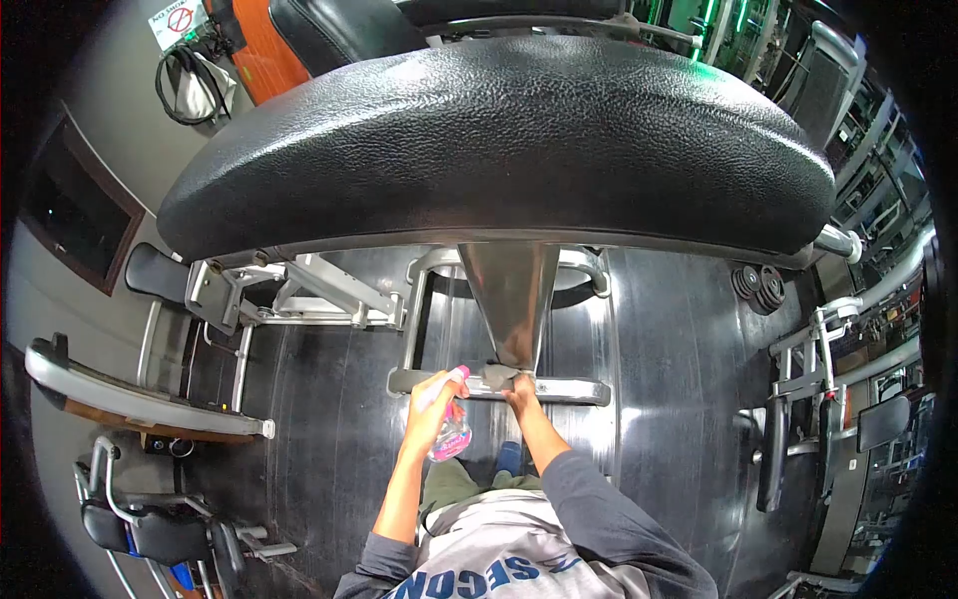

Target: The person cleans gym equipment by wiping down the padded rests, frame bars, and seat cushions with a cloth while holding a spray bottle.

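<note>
Head view: black leather-textured pad (499, 150) above a tapering silver metal post (511, 290).
Left hand (429, 397): grip wrapped round a clear, pink-topped plastic bottle (454, 441), seemingly so fingers reach its top.
Right hand (520, 391): grip clamped on bunched grey cloth (498, 375) at the post's foot, apparently for close contact.

Weight plates (758, 288) lie on the dark floor (679, 399); a sign (179, 22) marks the wall (135, 120).

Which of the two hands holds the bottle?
The left hand, gripping the pink-topped bottle; the right hand instead holds a grey cloth at the metal frame.
</note>
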{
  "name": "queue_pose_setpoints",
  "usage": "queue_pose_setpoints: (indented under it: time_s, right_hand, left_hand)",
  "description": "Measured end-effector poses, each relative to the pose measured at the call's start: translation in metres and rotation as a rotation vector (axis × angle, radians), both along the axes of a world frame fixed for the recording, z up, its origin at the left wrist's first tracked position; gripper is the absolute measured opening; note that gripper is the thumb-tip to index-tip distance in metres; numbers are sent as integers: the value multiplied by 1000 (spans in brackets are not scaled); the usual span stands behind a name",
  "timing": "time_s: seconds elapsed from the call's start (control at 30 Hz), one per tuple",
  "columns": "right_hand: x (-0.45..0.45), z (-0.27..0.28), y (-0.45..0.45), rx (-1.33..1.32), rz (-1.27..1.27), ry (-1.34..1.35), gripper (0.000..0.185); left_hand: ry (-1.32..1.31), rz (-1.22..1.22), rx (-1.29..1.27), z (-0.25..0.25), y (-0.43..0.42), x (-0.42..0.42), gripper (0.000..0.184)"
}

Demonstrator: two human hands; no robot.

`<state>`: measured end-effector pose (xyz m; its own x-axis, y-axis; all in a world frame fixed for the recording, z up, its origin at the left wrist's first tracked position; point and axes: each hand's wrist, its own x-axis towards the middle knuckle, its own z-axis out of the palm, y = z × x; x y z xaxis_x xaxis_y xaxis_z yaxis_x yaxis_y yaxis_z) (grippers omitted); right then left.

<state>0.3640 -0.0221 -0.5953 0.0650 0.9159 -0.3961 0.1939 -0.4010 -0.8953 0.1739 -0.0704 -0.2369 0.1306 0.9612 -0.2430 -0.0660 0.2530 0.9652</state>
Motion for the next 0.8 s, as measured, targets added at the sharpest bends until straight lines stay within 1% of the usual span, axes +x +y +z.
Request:
queue_pose_setpoints:
  time_s: [0.03, 0.07, 0.1, 0.13, 0.2, 0.23, 0.3, 0.33, 0.4, 0.43, 0.47, 0.53, 0.57, 0.6, 0.67, 0.73, 0.77, 0.8]
  right_hand:
    - [-9, 4, 15, -219, -445, 639, 33]
    - [-18, 10, 28, -367, -876, 953, 32]
    - [-3, 15, 20, -392, -710, 779, 32]
    - [6, 114, 4, -408, -549, 600, 32]
    - [14, 77, 5, -169, -490, 1012, 33]
    - [18, 104, 5, -154, -491, 1005, 33]
    - [15, 214, -15, 47, -619, 1128, 31]
    - [20, 238, -25, 101, -631, 1130, 28]
    - [28, 301, -39, 197, -553, 877, 42]
    - [32, 330, -44, 227, -535, 852, 46]
    - [31, 367, -51, 322, -500, 775, 44]
    - [43, 406, -57, 409, -362, 624, 44]
    - [50, 420, -59, 454, -311, 607, 43]
    - [55, 450, -62, 506, -236, 549, 43]
    - [74, 488, -64, 679, -109, 433, 41]
    - [84, 542, -71, 842, -50, 332, 40]
    - [93, 565, -75, 899, -27, 229, 40]
    - [101, 587, -75, 1024, 2, 120, 42]
  left_hand:
    - [-14, -5, 8, 2, 0, -1, 35]
    - [-11, -4, 21, 7, 1, -4, 35]
    - [-32, -2, 16, 12, 1, -7, 31]
    - [-57, -2, 10, 16, 1, -9, 28]
    - [-90, -25, 21, 23, 8, -14, 29]
    - [-95, -82, 72, 35, 9, -16, 30]
    - [-144, -177, 175, 61, 13, -17, 30]
    - [-151, -185, 190, 75, 16, -17, 30]
    - [-140, -284, 420, 108, 22, -15, 29]
    - [-115, -285, 445, 135, 21, -12, 28]
    - [-109, -303, 552, 153, 24, -8, 30]
    - [-113, -305, 636, 187, 27, -1, 32]
    - [-109, -307, 676, 209, 28, 5, 33]
    - [-111, -309, 723, 222, 31, 9, 31]
    - [-126, -329, 710, 255, 34, 21, 30]
    - [-96, -308, 742, 288, 35, 34, 29]
    - [-84, -320, 761, 302, 36, 41, 29]
    - [-60, -321, 740, 318, 35, 48, 30]
